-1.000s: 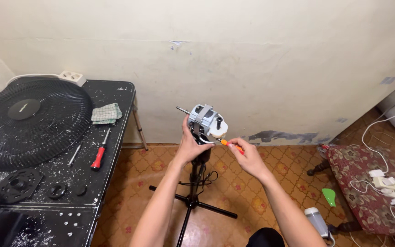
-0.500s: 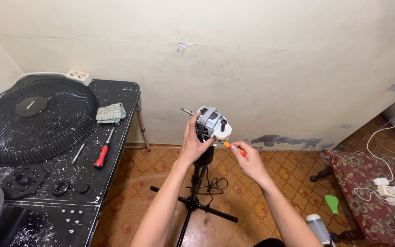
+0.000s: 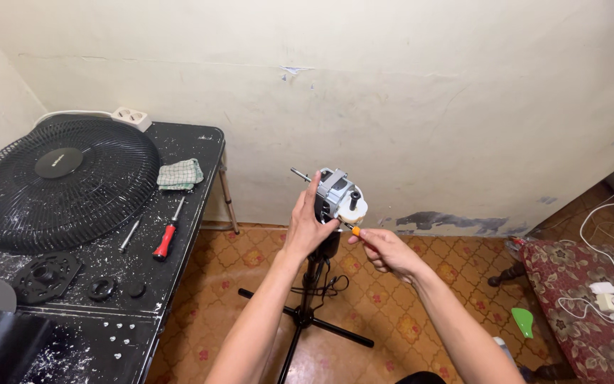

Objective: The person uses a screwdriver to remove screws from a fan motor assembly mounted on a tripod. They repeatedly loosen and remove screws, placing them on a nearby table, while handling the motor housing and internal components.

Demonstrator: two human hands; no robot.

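Gripping the bare fan motor (image 3: 337, 195) from the left side, the person's left hand (image 3: 308, 226) is wrapping its fingers around the metal body, thumb up along the near face. The motor is sitting on top of a black stand (image 3: 309, 299) with three legs spread on the patterned floor tiles, out in front of the cream wall, and one thin shaft is sticking out of it toward the upper left. The right hand (image 3: 386, 250) is curling closed around an orange-handled screwdriver (image 3: 354, 230), pinching it with the tip pointing into the white round part at the motor's lower right.

One black table (image 3: 179, 235), speckled with white, is standing at the left. On it one large round black fan grille (image 3: 58, 181) is lying flat, bearing a plain dark round badge at its centre. Just beside its right edge one folded checked cloth (image 3: 180, 173) is resting. Two screwdrivers are lying side by side below the cloth: one red-handled screwdriver (image 3: 166, 231) and one slimmer grey one (image 3: 129, 234). One white power strip (image 3: 130, 116) is sitting at the table's far edge against the wall. Several small black round parts (image 3: 45, 274) are lying near the front, though their exact count is hard to tell.

At the right, one patterned red cushion (image 3: 577, 284) is carrying white cables, and one small green piece (image 3: 522, 321) is lying on the floor beside it.
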